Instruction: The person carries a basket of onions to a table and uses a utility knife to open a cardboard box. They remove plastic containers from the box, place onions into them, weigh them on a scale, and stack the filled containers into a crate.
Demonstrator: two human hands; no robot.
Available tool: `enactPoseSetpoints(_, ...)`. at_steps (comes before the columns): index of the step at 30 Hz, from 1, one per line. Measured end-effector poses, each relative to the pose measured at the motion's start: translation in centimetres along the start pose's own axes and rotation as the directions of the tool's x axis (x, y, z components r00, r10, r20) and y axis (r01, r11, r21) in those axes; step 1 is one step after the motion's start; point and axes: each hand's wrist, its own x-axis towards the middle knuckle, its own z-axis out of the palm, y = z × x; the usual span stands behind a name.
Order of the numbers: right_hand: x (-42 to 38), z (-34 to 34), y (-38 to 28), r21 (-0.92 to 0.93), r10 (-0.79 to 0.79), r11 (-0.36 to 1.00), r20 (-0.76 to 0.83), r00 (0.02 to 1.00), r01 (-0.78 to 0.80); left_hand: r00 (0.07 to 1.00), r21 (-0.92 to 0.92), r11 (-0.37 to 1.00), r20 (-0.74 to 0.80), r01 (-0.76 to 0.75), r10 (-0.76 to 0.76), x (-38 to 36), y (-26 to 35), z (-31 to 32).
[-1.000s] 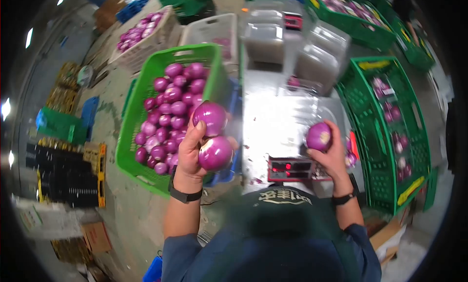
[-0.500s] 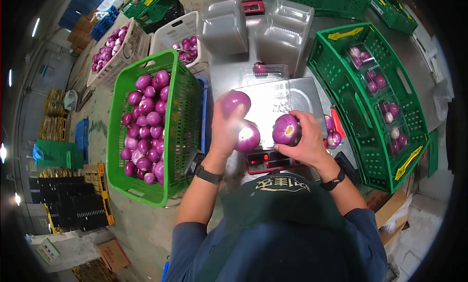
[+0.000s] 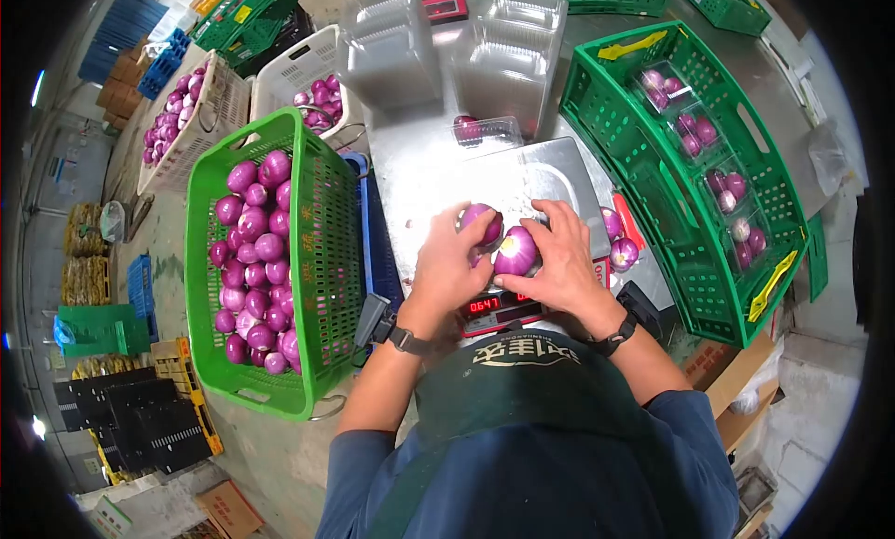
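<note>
Purple onions are in both hands over the metal pan of a scale (image 3: 571,171). My left hand (image 3: 452,264) has its fingers curled round an onion (image 3: 481,222); part of another onion shows beneath those fingers. My right hand (image 3: 561,264) grips an onion (image 3: 516,250) from its right side, thumb in front. The two hands are close together, their onions nearly touching. Red digits glow on the scale's display (image 3: 485,305) below my wrists. Right of the pan lie two loose onions (image 3: 624,254) beside a red strip (image 3: 627,220).
On my left stands a bright green crate (image 3: 312,352) of onions, with white crates (image 3: 268,89) of onions behind. Stacks of clear plastic boxes (image 3: 387,59) stand at the back of the metal table. A dark green crate (image 3: 643,185) on the right holds packed onions (image 3: 690,133).
Both hands have come together over the pan, the left lowering its raised onion. The display reading has changed to 0647. My view has shifted slightly.
</note>
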Motion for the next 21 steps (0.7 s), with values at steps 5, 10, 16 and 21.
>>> enactPoseSetpoints(5, 0.0, 0.2, 1.7, 0.233, 0.133, 0.966, -0.095, 0.987, -0.108, 0.937, -0.094, 0.995, -0.346, 0.024, -0.055, -2.9, -1.0, -0.5)
enactPoseSetpoints(10, 3.7, 0.2, 4.0, 0.376, 0.313, 0.885, -0.042, 0.949, -0.275, 0.733, -0.706, 0.614, -0.198, 0.354, -0.651, -6.9, -3.7, -1.4)
enactPoseSetpoints(16, 9.7, 2.1, 3.9, 0.613, 0.562, 0.587, 0.161, 0.812, -0.528, 0.668, -0.902, 0.161, 0.168, 0.401, -0.725, -10.6, -4.1, -0.4)
enactPoseSetpoints(21, 9.4, 0.1, 4.2, 0.705, 0.317, 0.620, 0.176, 0.932, -0.345, 0.706, -0.913, -0.164, 0.394, 0.373, -0.588, -11.0, -0.8, -1.1)
